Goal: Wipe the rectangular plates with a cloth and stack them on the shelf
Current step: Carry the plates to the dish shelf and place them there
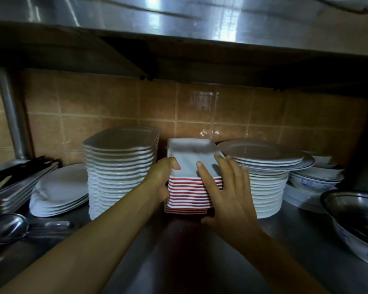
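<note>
Two bare forearms reach in from the bottom edge, over the dull steel shelf point(200, 262) that carries all the crockery. The left hand point(160, 179) grips the left side of the stack of rectangular plates point(191, 196): its thumb lies curled over the near left corner of the top plate point(189, 160), while the fingers are hidden against the stack's side. The right hand point(227, 192) lies spread against the stack's right front corner, fingers straight and relaxed; the index fingertip rests on the white face of the top plate, and the thumb sits low, near the bottom of the stack. It holds nothing.

The stack stands at the middle of the shelf, near the tan tiled wall point(157, 107). Its plates are white inside with red edges, so the front shows as red and white stripes. The lowest plates sit slightly out of line with those above.

Just to the left rises a taller pile of white scalloped plates point(120, 172), and further left a low pile of white oval plates point(59, 190). A steel ladle point(8, 227) lies at the left front. On the right, just beside the red-edged stack, stands a pile of round white plates point(268, 181), then blue-patterned bowls point(315, 177) and a steel bowl point(355, 211) near the right edge. A steel upper shelf point(179, 22) hangs overhead.
</note>
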